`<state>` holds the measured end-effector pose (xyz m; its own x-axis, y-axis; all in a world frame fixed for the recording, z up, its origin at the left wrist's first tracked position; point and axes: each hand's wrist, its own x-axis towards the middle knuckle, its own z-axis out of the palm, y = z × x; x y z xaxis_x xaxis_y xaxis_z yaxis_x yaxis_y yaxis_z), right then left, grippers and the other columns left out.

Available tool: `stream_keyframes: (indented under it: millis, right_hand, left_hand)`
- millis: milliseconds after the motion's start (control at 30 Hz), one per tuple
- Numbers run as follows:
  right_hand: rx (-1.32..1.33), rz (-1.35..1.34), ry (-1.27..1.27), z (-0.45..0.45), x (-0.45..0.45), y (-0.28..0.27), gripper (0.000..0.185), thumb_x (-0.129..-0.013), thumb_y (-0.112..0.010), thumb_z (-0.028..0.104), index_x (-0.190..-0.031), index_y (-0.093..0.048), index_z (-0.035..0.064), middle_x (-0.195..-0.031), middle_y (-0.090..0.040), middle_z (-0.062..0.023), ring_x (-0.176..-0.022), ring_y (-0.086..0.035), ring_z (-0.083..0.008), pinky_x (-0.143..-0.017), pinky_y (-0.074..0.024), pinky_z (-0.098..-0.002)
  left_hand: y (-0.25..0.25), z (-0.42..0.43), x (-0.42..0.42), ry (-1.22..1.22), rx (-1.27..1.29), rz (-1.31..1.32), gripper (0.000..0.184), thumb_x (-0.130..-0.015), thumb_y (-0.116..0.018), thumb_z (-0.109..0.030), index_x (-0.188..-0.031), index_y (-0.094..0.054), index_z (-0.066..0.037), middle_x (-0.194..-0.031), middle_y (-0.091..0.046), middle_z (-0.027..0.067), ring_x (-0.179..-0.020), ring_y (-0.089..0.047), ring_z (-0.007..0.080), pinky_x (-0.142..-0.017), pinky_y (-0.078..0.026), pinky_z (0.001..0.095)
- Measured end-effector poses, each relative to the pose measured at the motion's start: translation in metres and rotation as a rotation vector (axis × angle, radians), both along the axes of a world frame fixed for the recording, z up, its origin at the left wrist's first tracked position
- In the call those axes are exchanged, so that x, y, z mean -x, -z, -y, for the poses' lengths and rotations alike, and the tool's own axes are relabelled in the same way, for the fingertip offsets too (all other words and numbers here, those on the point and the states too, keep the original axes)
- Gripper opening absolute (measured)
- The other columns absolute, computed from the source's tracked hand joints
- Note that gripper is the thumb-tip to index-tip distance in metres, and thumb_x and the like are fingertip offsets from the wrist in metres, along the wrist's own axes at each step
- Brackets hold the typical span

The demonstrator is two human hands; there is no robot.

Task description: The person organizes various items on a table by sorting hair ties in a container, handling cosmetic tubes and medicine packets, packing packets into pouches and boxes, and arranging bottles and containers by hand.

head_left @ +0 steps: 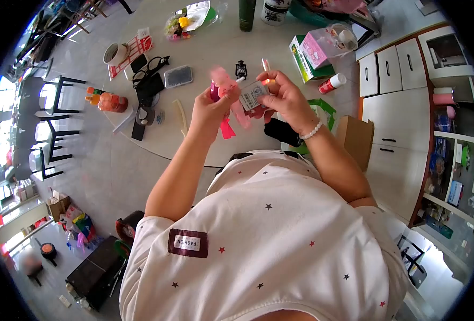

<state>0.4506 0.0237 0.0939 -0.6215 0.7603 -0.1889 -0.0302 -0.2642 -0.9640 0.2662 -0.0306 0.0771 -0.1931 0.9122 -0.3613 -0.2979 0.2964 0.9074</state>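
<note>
Card [252, 96], small and printed, is pinched in the right hand [289, 102], just beside the pink cloth [224, 80] gripped by the left hand [210, 112]. Both hands are close together, raised over the table [205, 51] near its front edge; I cannot tell whether card and cloth are joined. Gripping the card by its edges, thumb off the print, would keep it flat and legible. The cloth looks soft and loose, so a light pinch near the card should steady it without creasing, with the bright pink strip [226, 129] hanging free of the fingers. Elbows tucked in would spare the black lantern [240, 69] beyond and the black pouch [280, 131] near the right wrist.
</note>
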Motion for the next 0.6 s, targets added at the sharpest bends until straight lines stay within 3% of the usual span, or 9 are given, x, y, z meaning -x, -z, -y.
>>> stream_keyframes:
  millis: [133,233,367,500,600]
  right_hand:
    - [-0.008,0.002,-0.088,0.005,-0.001,0.004,0.047,-0.087,-0.045,-0.001,-0.133,-0.034,0.0076,-0.087,-0.058,-0.0053,-0.07,-0.062,-0.0121,-0.054,-0.0499,-0.0233]
    - [-0.135,0.024,-0.096,0.009,0.0,0.013,0.051,-0.083,-0.043,-0.005,-0.131,-0.033,0.0073,-0.082,-0.054,-0.0056,-0.062,-0.058,-0.0115,-0.048,-0.0471,-0.0241]
    - [-0.239,0.114,-0.142,0.012,0.002,0.011,0.057,-0.083,-0.041,-0.004,-0.137,-0.028,0.009,-0.079,-0.05,-0.0041,-0.065,-0.051,-0.0104,-0.056,-0.0454,-0.0257]
    - [-0.177,0.002,-0.16,0.008,0.01,0.02,0.057,-0.083,-0.041,-0.002,-0.137,-0.026,0.0056,-0.083,-0.053,-0.005,-0.066,-0.051,-0.0096,-0.056,-0.0443,-0.0245]
    - [0.009,-0.014,-0.134,-0.01,0.013,0.016,0.047,-0.087,-0.048,0.012,-0.132,-0.035,0.0027,-0.084,-0.056,-0.0049,-0.062,-0.053,-0.0079,-0.05,-0.0449,-0.0222]
  left_hand:
    - [0.004,0.006,-0.002,0.089,0.062,-0.06,0.021,-0.079,-0.071,-0.022,-0.082,-0.06,-0.004,-0.063,-0.051,-0.0038,-0.052,-0.041,0.0048,-0.046,-0.033,0.0219]
    - [0.009,0.01,0.006,0.19,0.088,-0.066,0.018,-0.079,-0.07,-0.017,-0.084,-0.06,-0.004,-0.069,-0.055,-0.0019,-0.057,-0.047,0.0065,-0.05,-0.036,0.022]
    - [-0.004,0.019,0.003,0.215,-0.011,-0.051,0.014,-0.078,-0.069,-0.011,-0.086,-0.06,-0.004,-0.074,-0.059,-0.0004,-0.064,-0.055,0.0093,-0.056,-0.043,0.0227]
    - [0.002,0.021,0.008,0.163,-0.077,-0.067,0.013,-0.077,-0.067,-0.006,-0.088,-0.06,-0.004,-0.078,-0.061,0.0014,-0.068,-0.058,0.0109,-0.059,-0.046,0.0246]
    - [0.01,0.02,0.016,0.047,-0.055,-0.02,0.013,-0.076,-0.066,-0.003,-0.087,-0.06,-0.004,-0.08,-0.061,0.0027,-0.07,-0.058,0.0114,-0.061,-0.046,0.0254]
